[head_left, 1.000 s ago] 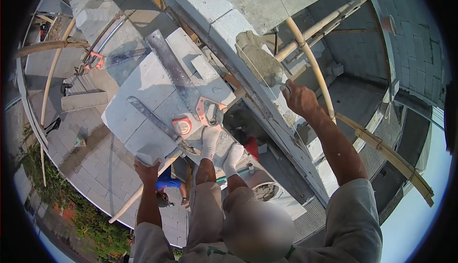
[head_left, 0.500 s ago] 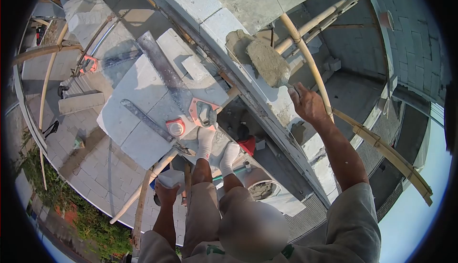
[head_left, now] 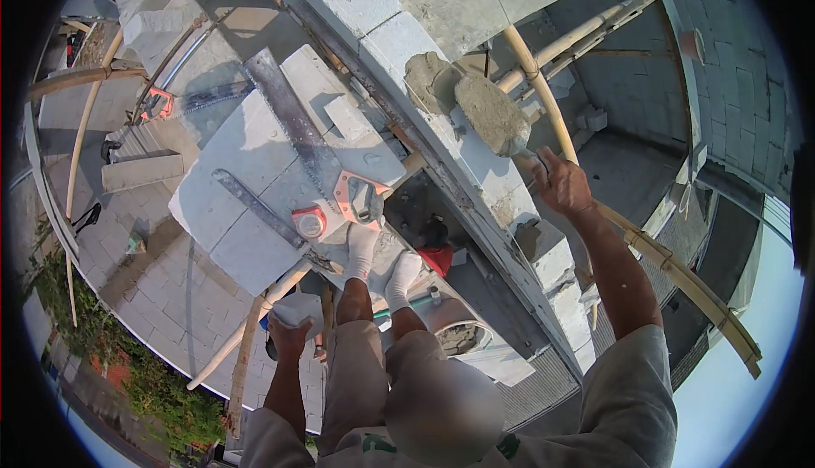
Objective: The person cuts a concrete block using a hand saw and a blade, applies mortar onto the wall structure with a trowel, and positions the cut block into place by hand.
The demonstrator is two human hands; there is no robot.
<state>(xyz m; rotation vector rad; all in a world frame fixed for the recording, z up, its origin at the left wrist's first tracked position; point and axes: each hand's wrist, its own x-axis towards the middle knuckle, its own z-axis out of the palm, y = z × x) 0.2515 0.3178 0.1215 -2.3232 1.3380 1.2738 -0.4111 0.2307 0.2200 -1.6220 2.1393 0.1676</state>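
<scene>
My right hand [head_left: 564, 183] is closed around the handle of a trowel. Grey mortar [head_left: 491, 113] covers the trowel's blade, which is over the top of the pale block wall [head_left: 382, 42]. Beside the blade, another patch of mortar [head_left: 427, 82] lies on the wall top. Low on the left, my left hand [head_left: 289, 338] grips a pale piece of block [head_left: 300, 308] next to my leg. A handsaw [head_left: 293, 120] with an orange handle rests on the blocks in front of my feet, near a long flat metal blade [head_left: 255, 205].
Below my right foot stands a bucket [head_left: 461, 336] with mortar in it. Bamboo poles [head_left: 543, 95] cross beyond the wall. A second saw [head_left: 157, 105] lies at the far left. Between platform and wall is a gap where a person in red [head_left: 435, 260] shows below.
The trowel and my right hand have shifted slightly right, with the mortar still on the blade. My left hand keeps hold of the block piece. The whole view has turned a little.
</scene>
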